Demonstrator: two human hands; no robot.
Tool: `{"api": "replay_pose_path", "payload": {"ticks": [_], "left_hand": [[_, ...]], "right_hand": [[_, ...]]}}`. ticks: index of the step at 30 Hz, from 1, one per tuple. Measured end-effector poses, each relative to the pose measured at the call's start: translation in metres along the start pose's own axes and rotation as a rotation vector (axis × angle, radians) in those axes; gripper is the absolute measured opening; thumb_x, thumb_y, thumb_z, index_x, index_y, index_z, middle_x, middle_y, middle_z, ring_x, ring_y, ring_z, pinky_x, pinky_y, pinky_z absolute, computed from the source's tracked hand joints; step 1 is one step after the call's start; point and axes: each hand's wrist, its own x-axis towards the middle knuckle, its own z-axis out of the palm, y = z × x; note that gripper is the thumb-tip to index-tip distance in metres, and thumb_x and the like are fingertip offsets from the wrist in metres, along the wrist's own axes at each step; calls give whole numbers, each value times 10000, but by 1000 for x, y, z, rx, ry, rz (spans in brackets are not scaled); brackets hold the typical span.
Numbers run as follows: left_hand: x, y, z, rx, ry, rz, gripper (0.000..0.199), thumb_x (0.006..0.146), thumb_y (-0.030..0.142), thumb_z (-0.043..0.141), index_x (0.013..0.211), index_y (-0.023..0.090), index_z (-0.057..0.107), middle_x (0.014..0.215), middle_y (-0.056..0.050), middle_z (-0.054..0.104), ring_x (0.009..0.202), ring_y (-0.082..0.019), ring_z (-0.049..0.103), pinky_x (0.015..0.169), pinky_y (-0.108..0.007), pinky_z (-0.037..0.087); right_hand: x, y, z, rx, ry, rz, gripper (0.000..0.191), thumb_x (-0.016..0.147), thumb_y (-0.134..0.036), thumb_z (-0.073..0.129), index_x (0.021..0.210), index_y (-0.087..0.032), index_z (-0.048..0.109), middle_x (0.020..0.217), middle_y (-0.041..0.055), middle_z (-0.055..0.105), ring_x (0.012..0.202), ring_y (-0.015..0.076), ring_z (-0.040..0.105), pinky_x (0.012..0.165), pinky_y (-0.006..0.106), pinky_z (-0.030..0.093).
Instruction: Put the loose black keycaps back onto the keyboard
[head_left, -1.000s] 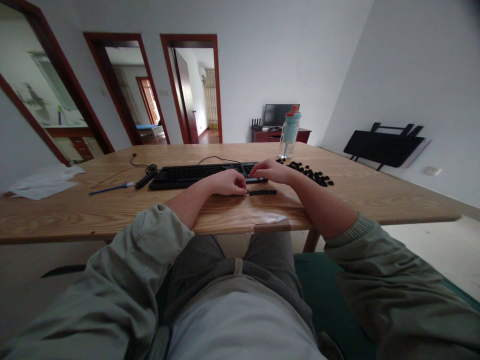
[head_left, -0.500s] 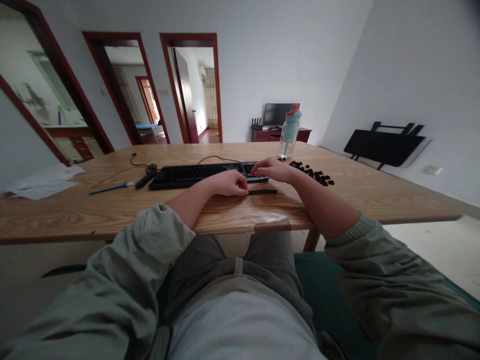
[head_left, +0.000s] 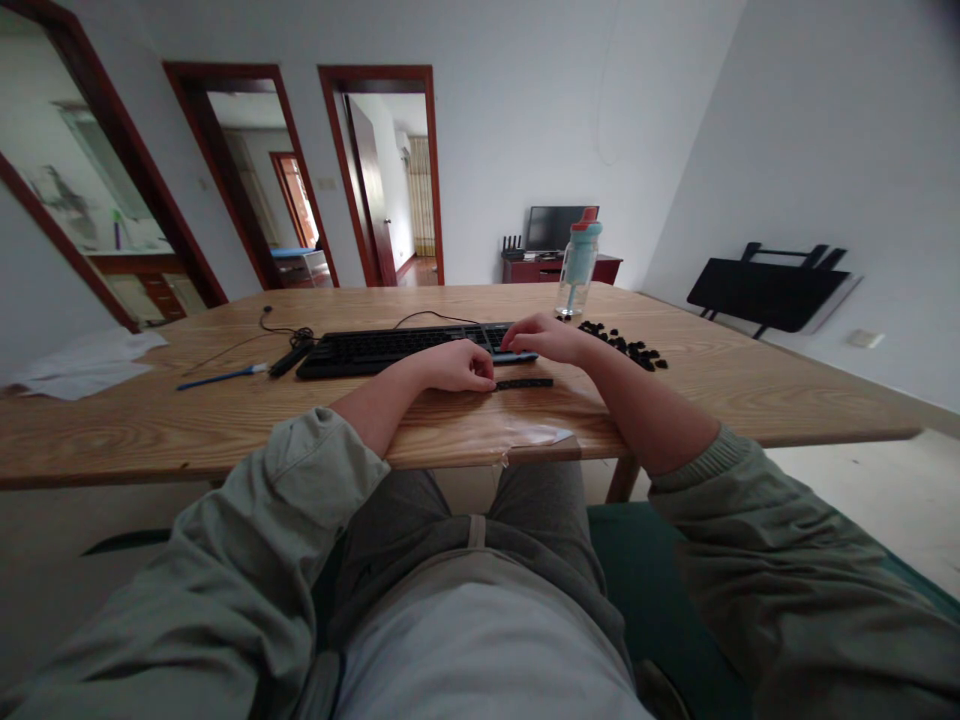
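A black keyboard lies across the table in front of me. My left hand rests at its near edge, fingers curled together, the fingertips down at the left end of a short dark strip that looks like a row of small black pieces. What those fingers hold, if anything, is hidden. Over the keyboard's right part, my right hand bends its fingers down with the tips close together; anything between them is too small to make out. Right of that hand lie scattered small black pieces, apparently keycaps.
A clear bottle with a teal and red top stands behind the keycaps. To the left are a blue-handled brush, a coiled black cable and white paper. Clear plastic covers part of the wooden table's front edge.
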Motion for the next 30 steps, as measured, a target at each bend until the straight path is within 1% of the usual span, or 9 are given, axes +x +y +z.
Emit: {"api": "replay_pose_path", "payload": {"ticks": [10,15,19,21,23,25,26,28,30], "left_hand": [[0,-2,-3,-1,8,-4,292,777,375,633,918,147,751,812,-28,710,713,-148,590,653,-249,405],[0,-3,-1,-48,-2,12,297,748,405,679,897,158,749,783,-20,696,695,-144,588,633,-251,407],[0,-2,1,-47,0,9,260,743,376,698,888,166,751,770,-11,689,691,-136,587,642,-248,407],[1,-2,2,-42,3,9,243,750,358,694,885,164,751,782,-14,693,696,-132,589,650,-245,410],[2,-2,2,-41,4,18,247,754,358,691,888,160,750,792,-19,696,697,-131,589,647,-243,408],[2,-2,1,-42,8,36,273,755,377,691,896,150,750,796,-26,694,701,-136,589,631,-244,402],[1,-3,0,-44,13,44,290,757,390,691,902,146,749,799,-30,692,706,-139,590,627,-244,401],[0,-4,-2,-54,19,50,318,755,409,696,913,138,746,806,-35,689,719,-142,593,631,-243,406],[-1,-6,-4,-70,7,33,340,747,419,704,932,137,742,813,-35,689,723,-141,595,639,-242,415]], "right_hand": [[-3,-1,-3,-22,34,-9,286,782,-368,577,810,-136,742,800,61,702,771,199,584,712,303,445],[-4,-4,-1,-13,52,2,262,776,-351,584,798,-144,744,795,56,705,769,196,588,709,295,449],[-3,-2,-12,15,106,50,247,765,-323,594,840,-151,754,788,53,702,747,179,588,687,273,451],[-5,7,-25,31,226,87,260,771,-309,583,876,-144,754,811,65,701,753,173,587,676,262,449],[-9,23,-41,32,420,134,287,788,-298,550,900,-123,748,830,81,696,744,167,581,660,259,443],[-15,44,-56,-15,573,240,323,802,-296,531,947,-102,745,817,87,687,701,163,561,629,267,428],[-19,55,-62,-55,620,300,336,805,-306,535,964,-97,745,808,87,684,667,158,545,610,273,419],[-26,75,-70,-154,634,383,341,806,-303,546,990,-97,745,798,83,687,624,152,529,603,284,415],[-32,90,-74,-239,565,447,323,804,-296,570,971,-87,750,771,87,689,631,163,550,613,290,419]]}}
